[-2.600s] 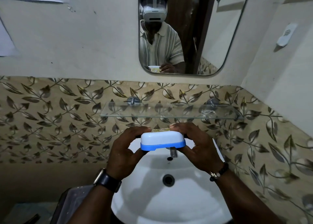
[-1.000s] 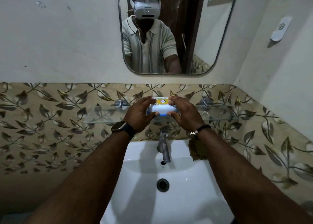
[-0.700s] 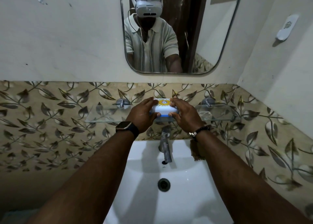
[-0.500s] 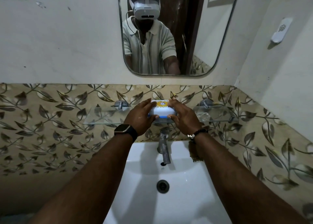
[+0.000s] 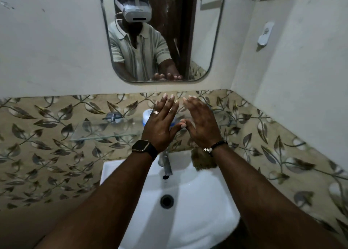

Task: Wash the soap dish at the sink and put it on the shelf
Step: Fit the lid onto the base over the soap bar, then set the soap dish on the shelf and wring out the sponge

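Note:
The white and blue soap dish (image 5: 147, 116) rests on the glass shelf (image 5: 105, 131) above the sink (image 5: 197, 207), mostly hidden behind my hands. My left hand (image 5: 162, 125) is raised in front of it with the fingers spread and nothing in it. My right hand (image 5: 202, 123) is held up beside it, fingers apart, also holding nothing. The two thumbs nearly touch. Neither hand grips the dish.
A metal tap (image 5: 166, 164) stands at the back of the sink, with the drain (image 5: 166, 201) below it. A brown scrubber (image 5: 203, 161) lies on the sink's right rim. A mirror (image 5: 162, 32) hangs on the wall above the leaf-patterned tiles.
Both hands held the soap dish on the shelf half a second ago. Now they have let go and lifted up, fingers spread, and the dish stays on the shelf.

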